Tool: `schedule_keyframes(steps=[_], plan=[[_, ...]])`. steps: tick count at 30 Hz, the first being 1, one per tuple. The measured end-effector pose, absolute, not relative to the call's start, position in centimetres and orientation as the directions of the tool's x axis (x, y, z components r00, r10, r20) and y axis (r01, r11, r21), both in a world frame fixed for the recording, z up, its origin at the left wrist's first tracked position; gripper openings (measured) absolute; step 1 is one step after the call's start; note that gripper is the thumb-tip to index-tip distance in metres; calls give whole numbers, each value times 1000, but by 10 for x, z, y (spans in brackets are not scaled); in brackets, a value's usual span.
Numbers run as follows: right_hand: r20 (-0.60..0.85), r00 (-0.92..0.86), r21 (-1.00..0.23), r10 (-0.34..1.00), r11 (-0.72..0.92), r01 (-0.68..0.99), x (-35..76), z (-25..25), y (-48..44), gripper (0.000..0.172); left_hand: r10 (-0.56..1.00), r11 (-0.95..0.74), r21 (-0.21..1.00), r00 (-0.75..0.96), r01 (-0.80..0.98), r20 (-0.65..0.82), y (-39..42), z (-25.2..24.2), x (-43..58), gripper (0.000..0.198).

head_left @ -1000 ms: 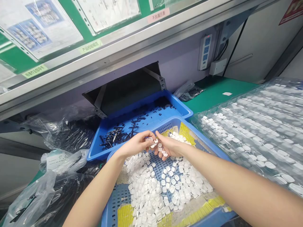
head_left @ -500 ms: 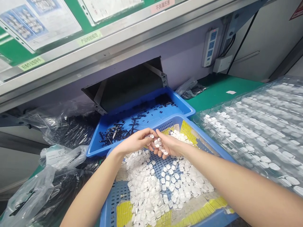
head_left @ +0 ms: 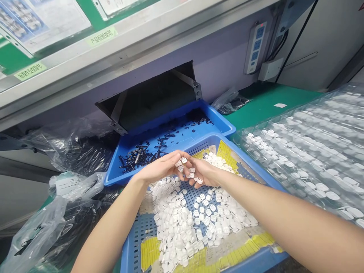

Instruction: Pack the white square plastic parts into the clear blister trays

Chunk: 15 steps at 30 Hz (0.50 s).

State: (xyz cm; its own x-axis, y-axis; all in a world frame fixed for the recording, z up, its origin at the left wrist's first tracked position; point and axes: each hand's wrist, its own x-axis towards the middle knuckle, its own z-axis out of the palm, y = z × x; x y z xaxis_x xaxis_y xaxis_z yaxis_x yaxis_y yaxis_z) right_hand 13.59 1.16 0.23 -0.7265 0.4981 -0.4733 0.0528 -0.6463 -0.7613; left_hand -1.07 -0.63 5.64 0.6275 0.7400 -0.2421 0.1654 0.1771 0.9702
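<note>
Over the blue basket (head_left: 260, 261), the left hand (head_left: 162, 166), loosely curled, is holding a few white pieces (head_left: 184, 160); beside it, the right hand (head_left: 205, 171), partly closed, is cupping several more, while other white pieces are lying heaped below.

Pale lilac wall (head_left: 227, 62) back there, with a dark rectangular opening (head_left: 155, 96) cut into it. Chunky metal shelf rail (head_left: 136, 41) runs across at a slant, pale green labels (head_left: 101, 36) stuck on. Power strip (head_left: 256, 47) on the right, red light lit, above a green benchtop (head_left: 263, 106). Grey panel (head_left: 337, 38) beyond.
</note>
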Motion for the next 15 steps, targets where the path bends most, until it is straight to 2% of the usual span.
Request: schedule_keyframes(steps=[6,10,13,15], plan=[[-425,-833,-696,353,-717,51,136,-3,13,42,647,148,974,729,169,-225,-10,58,-11,59],[-414,-839,-715,354,-696,60,138,2,11,44,613,157,979,765,127,-198,-12,65,-8,60],[-404,-849,-732,340,-677,78,136,5,11,41,675,133,988,723,78,-148,-11,67,-8,58],[-386,-850,-744,359,-666,56,136,7,14,37,800,51,997,594,59,-76,-8,66,-11,47]])
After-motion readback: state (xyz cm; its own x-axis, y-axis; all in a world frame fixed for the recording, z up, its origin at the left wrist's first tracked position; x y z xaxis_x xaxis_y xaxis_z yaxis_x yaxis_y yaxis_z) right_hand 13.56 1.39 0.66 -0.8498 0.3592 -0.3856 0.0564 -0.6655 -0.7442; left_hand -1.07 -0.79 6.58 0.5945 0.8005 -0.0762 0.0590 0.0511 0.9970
